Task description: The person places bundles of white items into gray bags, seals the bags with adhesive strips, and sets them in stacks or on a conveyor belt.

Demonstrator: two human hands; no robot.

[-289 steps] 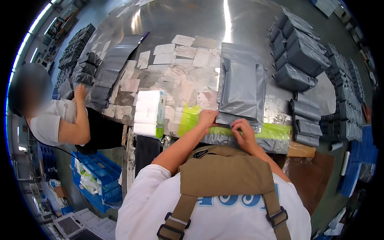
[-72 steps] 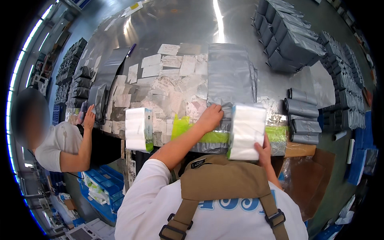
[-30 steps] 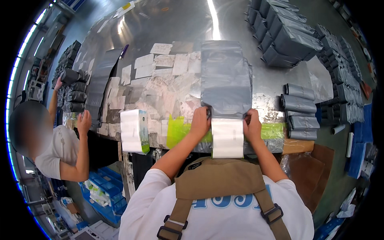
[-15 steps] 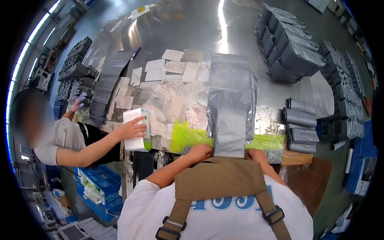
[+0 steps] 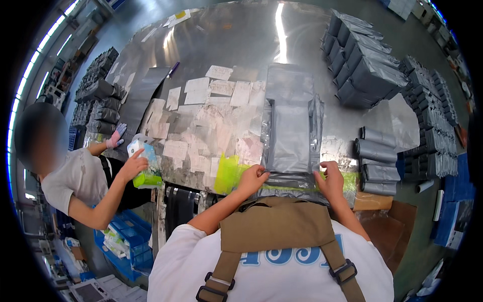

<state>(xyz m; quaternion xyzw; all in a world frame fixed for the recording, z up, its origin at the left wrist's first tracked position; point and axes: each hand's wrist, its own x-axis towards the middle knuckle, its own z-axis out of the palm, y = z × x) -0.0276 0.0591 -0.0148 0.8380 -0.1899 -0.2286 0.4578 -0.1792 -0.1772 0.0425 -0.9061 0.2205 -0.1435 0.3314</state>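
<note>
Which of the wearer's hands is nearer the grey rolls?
Right. The right hand is at the near right corner of the bag, left of the rolls, apart from them; the left hand is at the near left corner, farther left.

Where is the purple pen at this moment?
In the head view, the purple pen lies left of centre, by the far right corner of the dark grey plastic on the metal table.
</note>
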